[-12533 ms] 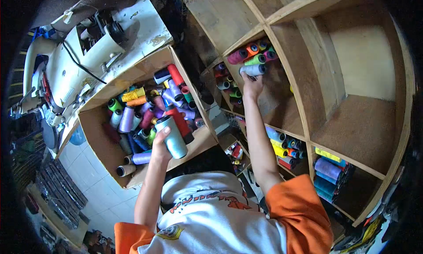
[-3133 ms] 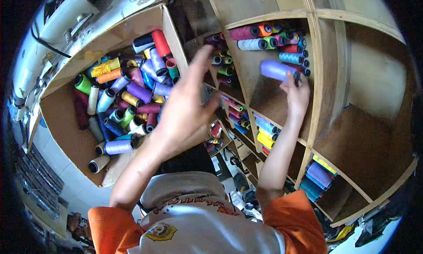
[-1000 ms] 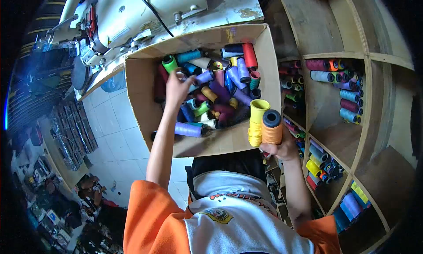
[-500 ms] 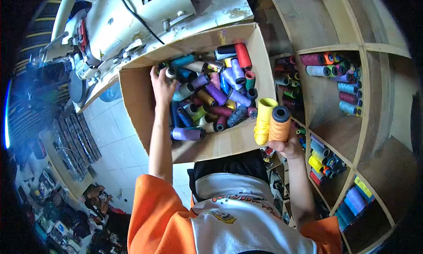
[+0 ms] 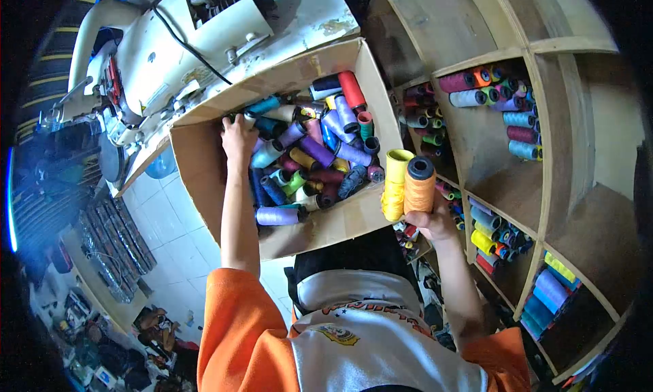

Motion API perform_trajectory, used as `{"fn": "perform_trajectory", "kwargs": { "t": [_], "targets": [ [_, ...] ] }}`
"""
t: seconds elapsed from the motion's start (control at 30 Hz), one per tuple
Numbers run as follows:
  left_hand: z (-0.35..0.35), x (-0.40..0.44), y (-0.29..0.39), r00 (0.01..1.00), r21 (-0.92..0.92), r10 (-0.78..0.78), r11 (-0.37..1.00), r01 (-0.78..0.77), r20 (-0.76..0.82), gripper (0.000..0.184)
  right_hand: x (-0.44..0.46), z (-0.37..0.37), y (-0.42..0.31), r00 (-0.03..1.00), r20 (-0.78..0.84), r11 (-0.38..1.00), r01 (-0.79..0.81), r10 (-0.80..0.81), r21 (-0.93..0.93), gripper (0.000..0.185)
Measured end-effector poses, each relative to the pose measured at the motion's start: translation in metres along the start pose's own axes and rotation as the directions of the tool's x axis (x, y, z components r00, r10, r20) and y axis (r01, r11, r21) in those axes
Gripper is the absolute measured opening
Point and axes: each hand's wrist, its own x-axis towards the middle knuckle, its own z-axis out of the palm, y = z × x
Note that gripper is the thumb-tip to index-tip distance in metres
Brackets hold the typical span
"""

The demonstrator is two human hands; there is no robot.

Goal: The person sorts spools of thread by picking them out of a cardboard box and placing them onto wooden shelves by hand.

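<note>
A cardboard box (image 5: 197, 181) full of thread spools in many colours stands in front of me. Inside its left side, my left hand (image 5: 238, 139) has its fingers closed around a pale-ended thread spool (image 5: 249, 120), mostly hidden by the hand. Off the box's right edge, my right hand (image 5: 435, 223) grips two spools side by side and upright: a yellow thread spool (image 5: 394, 188) and an orange thread spool (image 5: 420, 188) with a black core. Below my left hand lie a lavender spool (image 5: 277, 216) and several dark blue ones.
On the right, a wooden shelf unit (image 5: 537, 154) holds stacked spools in its compartments, among them light blue spools (image 5: 524, 151). A white sewing machine (image 5: 156, 58) sits on a table behind the box. White floor tiles (image 5: 170, 215) show at the left.
My left hand has shifted slightly left and down within the box with the spool in its fingers. The right hand still holds both spools. The whole view has swung a little.
</note>
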Motion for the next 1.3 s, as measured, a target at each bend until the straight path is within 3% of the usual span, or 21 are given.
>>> {"fn": "perform_trajectory", "kwargs": {
  "t": [0.03, 0.13, 0.17, 0.2, 0.27, 0.33, 0.4, 0.47, 0.5, 0.53, 0.6, 0.67, 0.77, 0.87, 0.97, 1.03, 1.07, 1.1, 1.17, 1.27, 1.3],
  "targets": [
    [-0.003, 0.002, -0.002, 0.998, 0.002, 0.055, 0.998, -0.055, -0.02, 0.041, -0.001, 0.001, 0.0, 1.0, 0.01, 1.0, -0.011, 0.011, -0.011, 0.064],
    [-0.042, -0.015, 0.018, 0.997, -0.168, -0.001, 0.986, -0.012, -0.076, 0.046, -0.001, 0.006, -0.001, 0.999, 0.027, 0.999, 0.027, -0.026, -0.018, 0.063],
    [-0.052, -0.022, 0.017, 0.995, -0.278, 0.044, 0.958, -0.067, -0.091, 0.043, -0.003, 0.01, -0.004, 1.0, 0.009, 0.997, 0.006, -0.006, -0.072, 0.062],
    [-0.064, -0.03, 0.017, 0.996, -0.377, 0.089, 0.922, -0.09, -0.02, 0.041, -0.001, 0.015, -0.008, 1.0, 0.019, 0.994, 0.019, -0.017, -0.106, 0.062],
    [-0.084, -0.058, 0.03, 0.977, -0.834, 0.082, 0.538, 0.122, 0.196, 0.038, 0.004, 0.03, -0.018, 0.998, 0.045, 0.983, 0.055, -0.048, -0.175, 0.062],
    [-0.087, -0.089, 0.045, 0.954, -0.955, 0.136, 0.172, 0.241, 0.266, 0.036, 0.012, 0.045, -0.026, 0.99, 0.092, 0.956, 0.126, -0.105, -0.266, 0.06],
    [-0.098, -0.118, 0.071, 0.868, -0.86, 0.245, -0.178, 0.478, 0.431, 0.044, 0.016, 0.078, -0.052, 0.984, 0.1, 0.929, 0.172, -0.147, -0.327, 0.057],
    [-0.125, -0.142, 0.109, 0.801, -0.692, 0.382, -0.41, 0.594, 0.461, 0.053, 0.024, 0.094, -0.052, 0.975, 0.059, 0.871, 0.219, -0.215, -0.44, 0.052],
    [-0.13, -0.15, 0.117, 0.758, -0.642, 0.458, -0.416, 0.644, 0.464, 0.06, 0.028, 0.099, -0.055, 0.968, 0.042, 0.779, 0.225, -0.248, -0.585, 0.052],
    [-0.124, -0.158, 0.126, 0.803, -0.659, 0.407, -0.465, 0.592, 0.435, 0.053, 0.029, 0.106, -0.058, 0.959, 0.032, 0.665, 0.218, -0.281, -0.714, 0.052],
    [-0.122, -0.168, 0.134, 0.76, -0.598, 0.497, -0.479, 0.643, 0.419, 0.056, 0.023, 0.118, -0.057, 0.95, 0.006, 0.521, 0.175, -0.311, -0.835, 0.045],
    [-0.11, -0.178, 0.139, 0.766, -0.59, 0.547, -0.512, 0.624, 0.336, 0.057, 0.017, 0.119, -0.048, 0.936, -0.017, 0.434, 0.147, -0.352, -0.889, 0.044],
    [-0.091, -0.178, 0.135, 0.711, -0.528, 0.583, -0.489, 0.694, 0.394, 0.06, 0.009, 0.12, -0.047, 0.923, -0.018, 0.359, 0.132, -0.385, -0.924, 0.043],
    [-0.095, -0.18, 0.139, 0.715, -0.558, 0.598, -0.475, 0.681, 0.363, 0.062, 0.011, 0.1, -0.03, 0.837, 0.113, 0.188, 0.248, -0.535, -0.95, 0.043],
    [-0.095, -0.177, 0.141, 0.711, -0.571, 0.588, -0.453, 0.685, 0.386, 0.061, 0.013, 0.09, -0.027, 0.805, 0.229, 0.099, 0.335, -0.548, -0.937, 0.038],
    [-0.096, -0.176, 0.145, 0.7, -0.556, 0.557, -0.441, 0.705, 0.446, 0.059, 0.001, 0.094, -0.043, 0.933, -0.071, 0.589, 0.163, -0.354, -0.792, 0.037],
    [-0.088, -0.176, 0.146, 0.756, -0.618, 0.517, -0.456, 0.64, 0.402, 0.058, -0.005, 0.093, -0.05, 0.963, -0.178, 0.772, 0.044, -0.201, -0.634, 0.037],
    [-0.09, -0.175, 0.143, 0.736, -0.603, 0.541, -0.446, 0.661, 0.407, 0.061, -0.008, 0.084, -0.047, 0.934, -0.273, 0.888, 0.086, -0.229, -0.451, 0.039],
    [-0.086, -0.173, 0.134, 0.712, -0.592, 0.563, -0.425, 0.684, 0.419, 0.069, -0.007, 0.044, -0.031, 0.828, -0.445, 0.94, 0.304, -0.342, -0.156, 0.048],
    [-0.094, -0.171, 0.125, 0.747, -0.65, 0.534, -0.412, 0.639, 0.396, 0.075, -0.008, -0.031, -0.031, 0.688, -0.609, 0.877, 0.48, -0.394, -0.025, 0.041],
    [-0.102, -0.171, 0.124, 0.754, -0.586, 0.513, -0.486, 0.649, 0.409, 0.065, -0.011, -0.048, -0.035, 0.678, -0.6, 0.865, 0.5, -0.425, -0.048, 0.038]
  ]
}}
